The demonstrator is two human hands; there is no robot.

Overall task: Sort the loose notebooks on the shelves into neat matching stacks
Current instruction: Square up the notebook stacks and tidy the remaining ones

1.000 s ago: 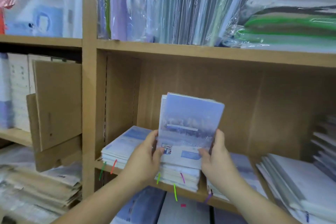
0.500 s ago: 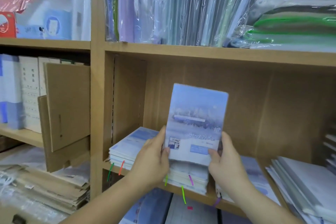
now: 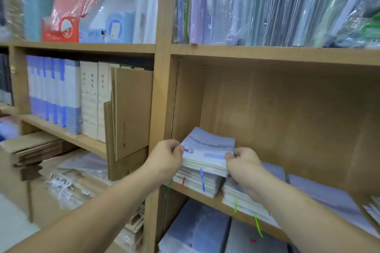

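The bundle of pale blue notebooks point(image 3: 207, 152) lies on top of the left-hand stack point(image 3: 197, 184), at the left end of the middle shelf point(image 3: 211, 203). The left hand point(image 3: 166, 156) grips its left edge with curled fingers. The right hand point(image 3: 244, 161) pinches its near right corner.

The top cover bows upward, so the bundle looks loosely squared. If either hand lets go first, the slick covers may fan out or slide toward the near edge. The bundle also seems to sit slightly askew on the stack below, which would leave a ragged pile. A blue ribbon point(image 3: 202, 178) and a red ribbon point(image 3: 182, 184) hang over the front and could get trapped or pulled.

The right wrist lies over the neighbouring stack point(image 3: 242, 201), just to the right, and could nudge it when withdrawing. The upright side panel point(image 3: 185, 98) stands close on the left and leaves that hand little room. Farther right, more notebooks point(image 3: 320, 195) lie spread out. Cardboard point(image 3: 131, 113) leans in the left compartment, and plastic-wrapped folders point(image 3: 267, 6) stand above.
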